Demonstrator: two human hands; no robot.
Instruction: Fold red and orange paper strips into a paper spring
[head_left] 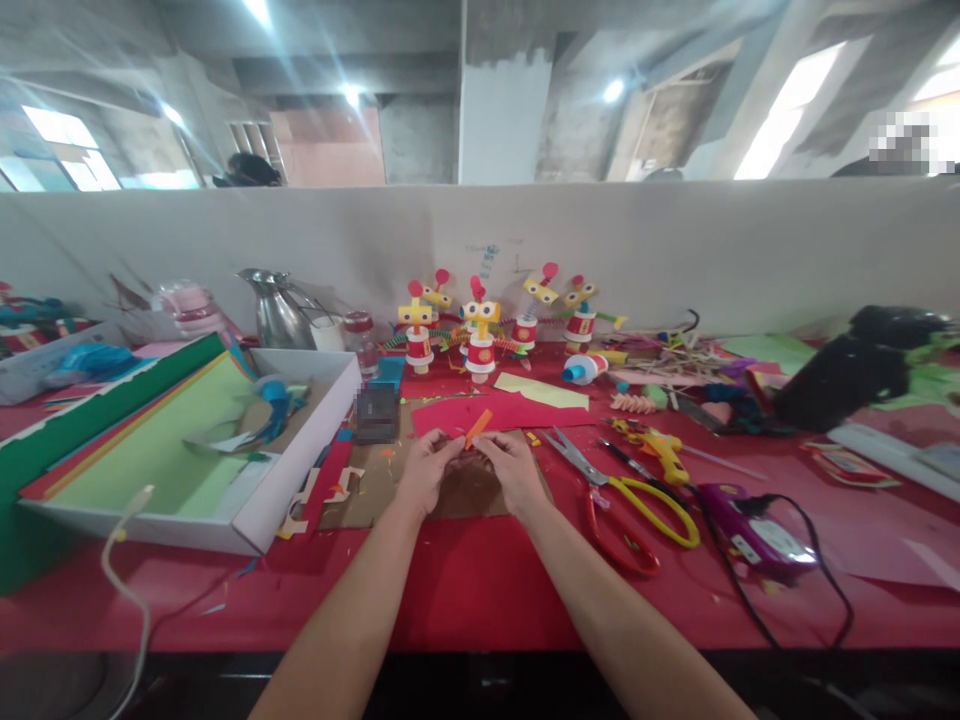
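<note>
An orange paper strip (478, 427) is pinched between the fingertips of my left hand (427, 465) and my right hand (514, 465). Its free end points up and to the right. Both hands hover over a brown cardboard sheet (469, 495), partly hidden beneath them. Just beyond the hands lies a red paper sheet (502, 412), with a pale yellow paper piece (551, 392) behind it. Scissors (589, 465) with one yellow and one red handle rest to the right of my right hand, blades parted.
Several paper-cup figures (480, 335) stand at the back. A white box (247, 515) of coloured paper sits left. On the right are a yellow glue gun (664, 455), a purple power strip (757, 535) with a black cord, and scattered paper sticks (675, 360). A metal jug (277, 310) stands back left.
</note>
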